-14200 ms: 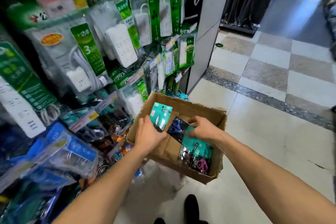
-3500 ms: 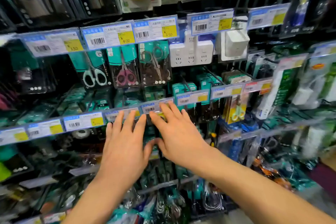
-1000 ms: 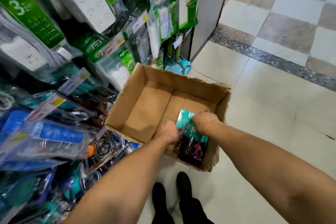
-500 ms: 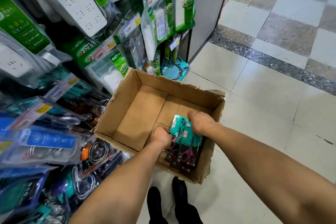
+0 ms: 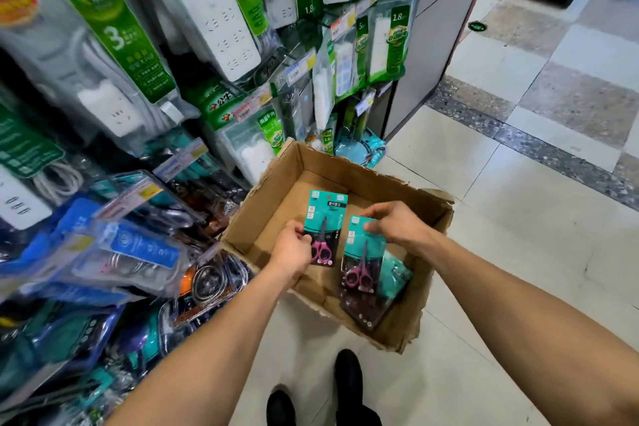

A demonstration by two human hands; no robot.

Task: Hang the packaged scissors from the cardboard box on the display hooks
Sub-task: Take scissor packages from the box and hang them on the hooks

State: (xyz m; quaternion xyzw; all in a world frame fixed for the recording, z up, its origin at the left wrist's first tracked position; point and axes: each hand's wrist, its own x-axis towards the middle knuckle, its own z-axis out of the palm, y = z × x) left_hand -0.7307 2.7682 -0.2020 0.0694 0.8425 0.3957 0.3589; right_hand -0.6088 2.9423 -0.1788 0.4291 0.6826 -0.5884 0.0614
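- Head view, the task's thing: we see two packs of scissors, each a teal card with a dark lower half and pink-handled scissors under clear plastic. The first pack point(image 5: 325, 228) is held upright over the open cardboard box point(image 5: 266, 214). The second pack point(image 5: 363, 252) tilts just to its right and sits lower.
- Hands: the left hand point(image 5: 294, 249) grips the first pack at its lower left edge, fingers curled round the card. The right hand point(image 5: 397, 225) pinches the top edge of the second pack.
- Further packs point(image 5: 394, 282) lie in the box's near right corner, partly under the second pack.
- Box: plain brown, with a ragged rim and much of its bottom bare. It sits low beside the display; we cannot tell what it rests on.
- Surface: a pale glossy tiled floor point(image 5: 491, 225), with a dark speckled band and chequered tiles farther off. Two black shoes point(image 5: 347, 373) show at the lower edge.
- Room: a display rack at left carries white power strips point(image 5: 216, 21) in green-labelled bags. Below them, blurred blue and teal blister packs point(image 5: 138, 245) hang behind price tags. A grey panel point(image 5: 435, 31) ends the rack.
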